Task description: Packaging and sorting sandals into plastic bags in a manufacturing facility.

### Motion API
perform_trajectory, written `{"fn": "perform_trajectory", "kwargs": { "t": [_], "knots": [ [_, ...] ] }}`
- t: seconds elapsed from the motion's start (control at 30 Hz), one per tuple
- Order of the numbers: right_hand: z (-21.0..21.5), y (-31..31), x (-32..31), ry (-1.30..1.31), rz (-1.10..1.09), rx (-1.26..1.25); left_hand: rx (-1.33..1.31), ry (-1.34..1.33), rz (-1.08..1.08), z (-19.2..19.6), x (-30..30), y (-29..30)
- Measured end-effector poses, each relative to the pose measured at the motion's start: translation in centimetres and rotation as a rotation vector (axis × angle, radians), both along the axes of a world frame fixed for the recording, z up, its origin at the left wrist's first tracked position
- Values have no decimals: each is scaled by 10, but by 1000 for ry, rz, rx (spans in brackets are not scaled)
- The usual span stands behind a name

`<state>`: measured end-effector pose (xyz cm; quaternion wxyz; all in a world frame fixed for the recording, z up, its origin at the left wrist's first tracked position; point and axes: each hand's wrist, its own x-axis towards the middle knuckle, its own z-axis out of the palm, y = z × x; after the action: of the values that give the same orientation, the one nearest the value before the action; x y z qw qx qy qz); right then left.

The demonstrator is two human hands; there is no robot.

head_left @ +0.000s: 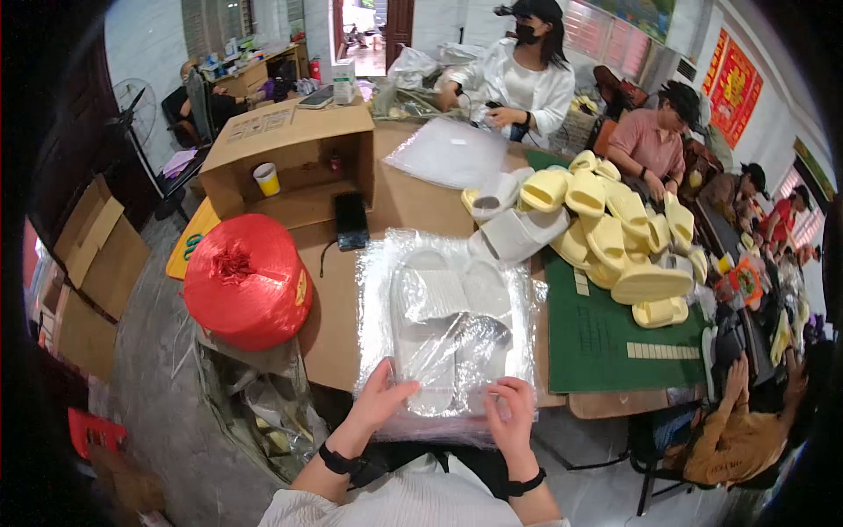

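A pair of light grey slide slippers lies inside a clear plastic bag at the table's front edge, on what looks like a pile of similar bags. My left hand holds the bag's near left part, its thumb pressed on the film over one slipper. At the near right corner, my right hand pinches the film between thumb and fingers. Beyond the bag, more grey slippers rest beside a heap of pale yellow slippers.
A red roll of plastic twine stands left, near scissors. Behind it, an open cardboard box holds a yellow-white cup; a black phone lies in front. A green mat covers the right side. Several people work around.
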<state>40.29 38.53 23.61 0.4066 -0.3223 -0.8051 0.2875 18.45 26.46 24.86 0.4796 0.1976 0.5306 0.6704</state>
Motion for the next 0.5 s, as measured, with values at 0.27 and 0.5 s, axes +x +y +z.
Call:
{"fn": "perform_trajectory", "kwargs": {
  "t": [0.27,0.5],
  "knots": [
    [24,-12,12,136,-207,-168,130,-259,-169,16,6,-15],
    [16,-21,21,529,65,-775,129,-155,-319,23,20,-26]
  ]
}}
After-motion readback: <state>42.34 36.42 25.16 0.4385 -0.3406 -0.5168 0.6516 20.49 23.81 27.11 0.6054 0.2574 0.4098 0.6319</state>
